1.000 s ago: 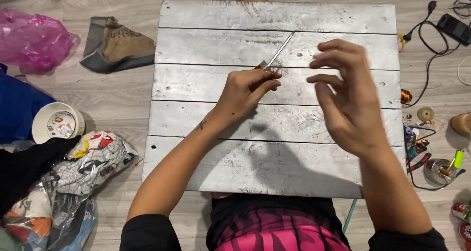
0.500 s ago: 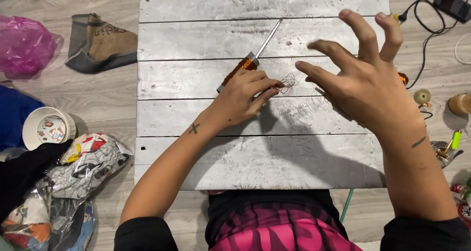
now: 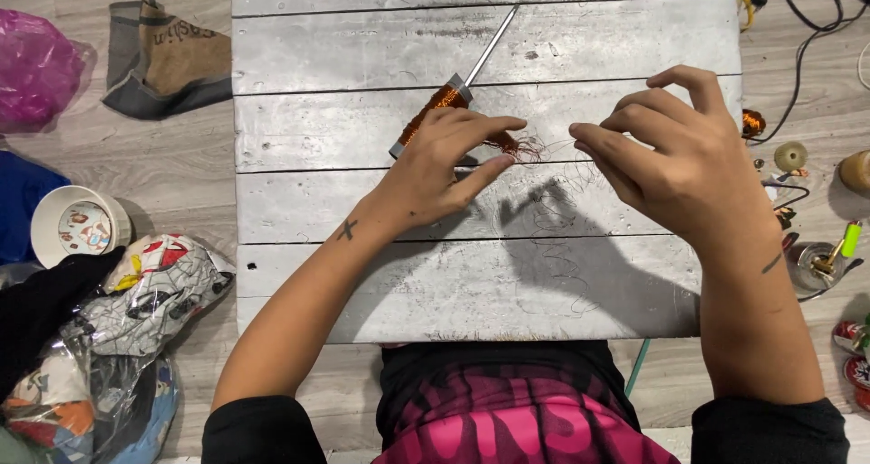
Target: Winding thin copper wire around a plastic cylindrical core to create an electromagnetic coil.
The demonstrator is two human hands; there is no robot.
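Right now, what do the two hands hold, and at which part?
The left hand and right hand pinch thin copper wire between fingertips, at its loose tangled end. The wire-wound screwdriver lies on the board, not gripped.

Crinkled printed plastic bag (image 3: 149, 292) (multicoloured) lies floor-left.

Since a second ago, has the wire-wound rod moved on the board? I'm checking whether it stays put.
Yes. The rod was lifted at the left hand over the third plank; it now lies flat on the white board, further up towards its far edge.
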